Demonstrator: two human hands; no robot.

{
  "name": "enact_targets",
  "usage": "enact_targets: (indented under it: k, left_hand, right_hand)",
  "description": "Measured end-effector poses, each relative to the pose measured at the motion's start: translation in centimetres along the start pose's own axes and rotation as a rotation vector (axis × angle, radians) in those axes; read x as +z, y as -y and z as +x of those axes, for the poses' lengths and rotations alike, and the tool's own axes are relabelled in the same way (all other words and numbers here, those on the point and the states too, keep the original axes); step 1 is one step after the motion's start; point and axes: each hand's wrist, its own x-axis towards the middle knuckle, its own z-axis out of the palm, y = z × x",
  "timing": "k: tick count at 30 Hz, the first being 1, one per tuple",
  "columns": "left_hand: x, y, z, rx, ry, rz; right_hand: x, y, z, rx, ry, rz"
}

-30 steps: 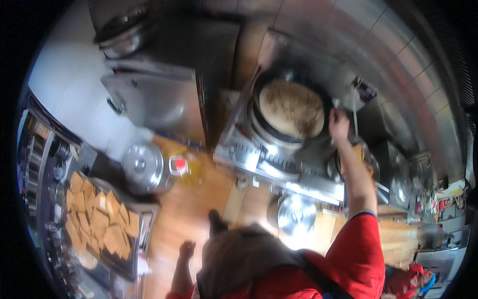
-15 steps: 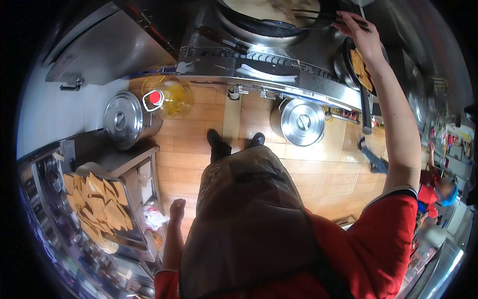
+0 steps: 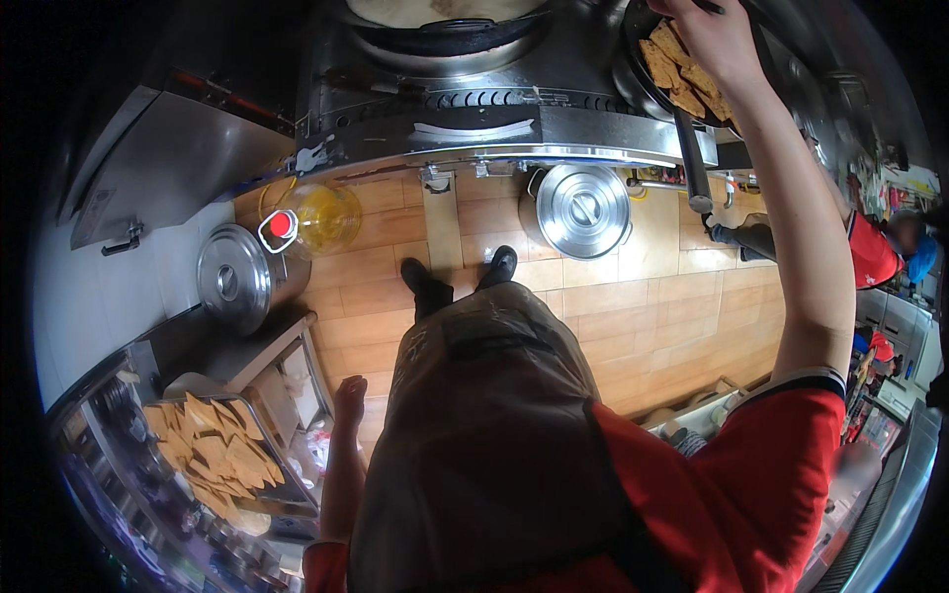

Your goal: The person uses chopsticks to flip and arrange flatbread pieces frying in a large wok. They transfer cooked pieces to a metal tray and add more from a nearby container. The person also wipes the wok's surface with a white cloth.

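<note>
My right hand (image 3: 720, 42) is at the top right, over a dark pan of golden-brown fried pieces (image 3: 674, 69). Its fingers are closed on dark chopsticks (image 3: 708, 5), of which only a short stretch shows; their tips are hidden or out of the picture. The pan's long handle (image 3: 694, 168) points toward me, past the stove's front edge. Left of it, a large wok (image 3: 435, 38) with pale, cloudy liquid sits on the stove (image 3: 583, 84). Low at my left side hangs my left hand (image 3: 350, 393), fingers curled, with nothing visible in it.
Flat tan pieces fill a metal tray (image 3: 287, 489) at the left. A lidded pot (image 3: 232, 277) and a yellow oil jug (image 3: 331, 219) stand on the floor; another lidded pot (image 3: 583, 212) is before the stove. Another person in a red shirt (image 3: 870, 247) is at the right.
My right hand has moved with the chopsticks from above the wok to the pan of fried pieces. The view has shifted to the right. My left hand still hangs at my side.
</note>
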Motion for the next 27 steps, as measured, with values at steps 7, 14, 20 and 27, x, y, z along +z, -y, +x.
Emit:
enact_targets:
  k: [7, 14, 20, 27]
  left_hand:
    - [-0.9, 3.7, 2.0, 0.025, 0.058, 0.090]
    - [-1.0, 3.3, 1.6, 0.040, 0.085, 0.107]
    - [-0.7, 1.6, 0.0, -0.049, 0.105, -0.017]
    - [0.5, -1.4, -1.4, -0.182, 0.015, -0.114]
  right_hand:
    - [1.7, -4.6, 2.0, -0.045, -0.089, -0.308]
    - [6.9, -3.5, 2.5, 0.012, 0.049, -0.216]
    - [9.8, -0.8, 2.3, -0.092, 0.128, -0.124]
    - [10.0, 1.7, 2.3, -0.122, 0.124, 0.103]
